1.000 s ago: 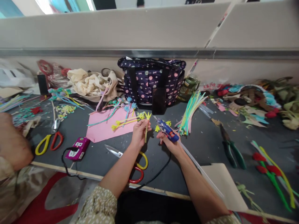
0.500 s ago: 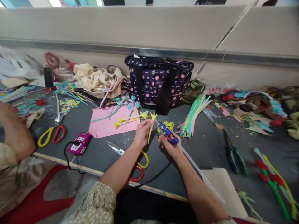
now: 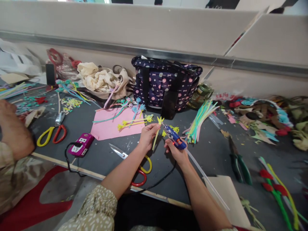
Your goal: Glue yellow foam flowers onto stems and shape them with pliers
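In the head view, the left hand (image 3: 148, 135) pinched a yellow flower (image 3: 160, 120) just below its pointed petals, its pale stem slanting down beneath the fingers. The right hand (image 3: 177, 153) was wrapped around a blue glue gun (image 3: 175, 137), the nozzle aimed at the base of the petals; whether the tip touched them could not be told. A long translucent glue stick (image 3: 209, 179) ran from the back of the tool over the right forearm. The flower was held above the desk (image 3: 103, 170), near its middle.

Left of the left hand, a pink sheet (image 3: 106, 130) lay flat, with finished yellow blooms (image 3: 125, 124) partly on it. Scissors (image 3: 119, 152) with one yellow and one red handle lay partly under the left forearm, and a purple power socket (image 3: 81, 145) sat farther left. Behind the hands, a dark phone (image 3: 169, 106) leaned against a patterned bag (image 3: 154, 81). A bundle of pastel stems (image 3: 199, 122) lay right of the glue gun, with green-handled pliers (image 3: 238, 162) beyond it. At the far left edge, another person's arm (image 3: 16, 138) rested by the desk.
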A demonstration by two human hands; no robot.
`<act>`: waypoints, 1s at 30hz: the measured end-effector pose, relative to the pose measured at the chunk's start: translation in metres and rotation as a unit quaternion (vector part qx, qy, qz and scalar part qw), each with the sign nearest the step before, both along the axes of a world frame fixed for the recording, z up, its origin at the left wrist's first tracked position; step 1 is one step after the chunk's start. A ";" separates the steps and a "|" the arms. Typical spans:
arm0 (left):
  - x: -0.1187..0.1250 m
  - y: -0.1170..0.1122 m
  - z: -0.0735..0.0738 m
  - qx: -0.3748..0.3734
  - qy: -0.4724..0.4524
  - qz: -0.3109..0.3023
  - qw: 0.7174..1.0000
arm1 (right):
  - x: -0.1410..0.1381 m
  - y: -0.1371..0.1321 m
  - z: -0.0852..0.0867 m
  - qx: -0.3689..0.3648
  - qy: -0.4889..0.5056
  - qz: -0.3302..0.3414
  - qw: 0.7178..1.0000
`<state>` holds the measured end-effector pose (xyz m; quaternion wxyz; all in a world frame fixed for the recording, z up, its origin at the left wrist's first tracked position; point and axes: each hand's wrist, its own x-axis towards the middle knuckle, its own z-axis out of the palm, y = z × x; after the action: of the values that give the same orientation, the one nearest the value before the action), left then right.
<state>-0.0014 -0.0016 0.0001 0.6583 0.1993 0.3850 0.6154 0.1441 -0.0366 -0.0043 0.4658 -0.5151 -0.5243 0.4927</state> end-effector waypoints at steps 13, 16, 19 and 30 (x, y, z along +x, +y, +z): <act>0.000 -0.001 -0.001 0.005 0.009 0.002 1.000 | 0.000 0.001 -0.001 -0.003 -0.006 -0.009 1.000; 0.001 -0.001 0.000 0.001 0.007 0.000 1.000 | 0.001 0.001 -0.002 -0.002 -0.007 -0.010 1.000; 0.001 -0.001 0.001 0.000 0.004 -0.001 1.000 | 0.002 0.001 -0.003 0.002 -0.016 -0.009 1.000; 0.001 0.000 0.001 0.006 0.010 -0.005 1.000 | 0.000 0.001 -0.003 -0.017 0.001 -0.020 1.000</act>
<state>-0.0005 -0.0020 0.0008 0.6563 0.2113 0.3871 0.6122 0.1445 -0.0360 -0.0073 0.4676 -0.5327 -0.5051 0.4923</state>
